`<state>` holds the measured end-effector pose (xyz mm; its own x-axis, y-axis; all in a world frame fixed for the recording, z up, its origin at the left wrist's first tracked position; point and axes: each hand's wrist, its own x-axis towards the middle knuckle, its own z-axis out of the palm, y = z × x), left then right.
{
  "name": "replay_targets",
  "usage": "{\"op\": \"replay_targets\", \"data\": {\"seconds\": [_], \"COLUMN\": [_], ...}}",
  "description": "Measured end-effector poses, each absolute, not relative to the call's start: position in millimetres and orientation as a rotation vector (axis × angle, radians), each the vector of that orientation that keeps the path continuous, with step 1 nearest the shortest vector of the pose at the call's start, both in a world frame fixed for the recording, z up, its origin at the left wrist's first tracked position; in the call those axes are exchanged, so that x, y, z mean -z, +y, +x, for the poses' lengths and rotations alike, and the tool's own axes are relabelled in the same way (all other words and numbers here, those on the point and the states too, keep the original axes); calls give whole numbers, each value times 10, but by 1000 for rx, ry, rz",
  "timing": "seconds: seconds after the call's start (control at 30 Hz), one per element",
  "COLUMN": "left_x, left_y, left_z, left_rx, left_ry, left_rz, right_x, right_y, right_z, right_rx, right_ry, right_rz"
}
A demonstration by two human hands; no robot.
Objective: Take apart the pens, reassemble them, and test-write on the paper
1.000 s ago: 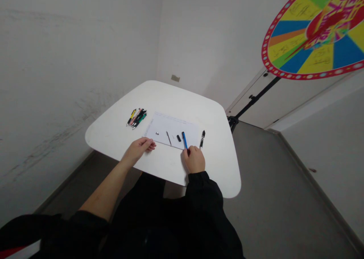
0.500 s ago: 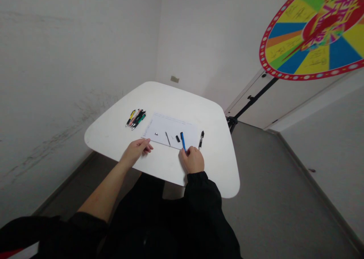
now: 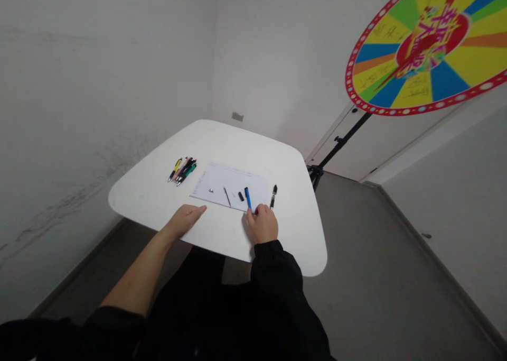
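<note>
With its fingers closed on the lower end of a blue pen barrel [image 3: 247, 196], my right hand [image 3: 263, 224] rests at the near edge of a white sheet of paper [image 3: 222, 176]. A short black pen part [image 3: 241, 196], a thin dark refill [image 3: 227, 197] and a small metallic tip [image 3: 211, 191] lie on the sheet. A black pen [image 3: 273, 196] is just right of the paper, close to my right knuckles. My left hand [image 3: 182, 221] is over the table's near edge, thumb stretched out, holding nothing visible; its other fingers are partly hidden.
Several pens [image 3: 182, 170] are bunched on the left of the white table [image 3: 293, 234]. Walls stand close at the left and behind. A colourful prize wheel [image 3: 428, 49] on a black stand [image 3: 336, 152] stands at the right, beyond the table.
My left hand has drawn back from the paper's corner toward the table's near edge, its thumb straightening. My right hand stays at the blue pen barrel. The view has shifted slightly.
</note>
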<state>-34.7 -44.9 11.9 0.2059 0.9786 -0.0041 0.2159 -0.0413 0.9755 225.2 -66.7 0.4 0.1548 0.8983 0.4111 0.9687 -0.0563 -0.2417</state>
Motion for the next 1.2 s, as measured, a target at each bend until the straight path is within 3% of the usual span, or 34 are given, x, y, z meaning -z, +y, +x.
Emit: {"op": "replay_targets", "data": {"seconds": [1.2], "left_x": [-83], "left_y": [-411], "left_z": [-339], "left_rx": [-887], "left_ry": [1252], "left_rz": [1566], "right_x": [-61], "right_y": [-661], "right_z": [2177], "right_rx": [96], "right_ry": [-1866], "right_rz": [-2220]}}
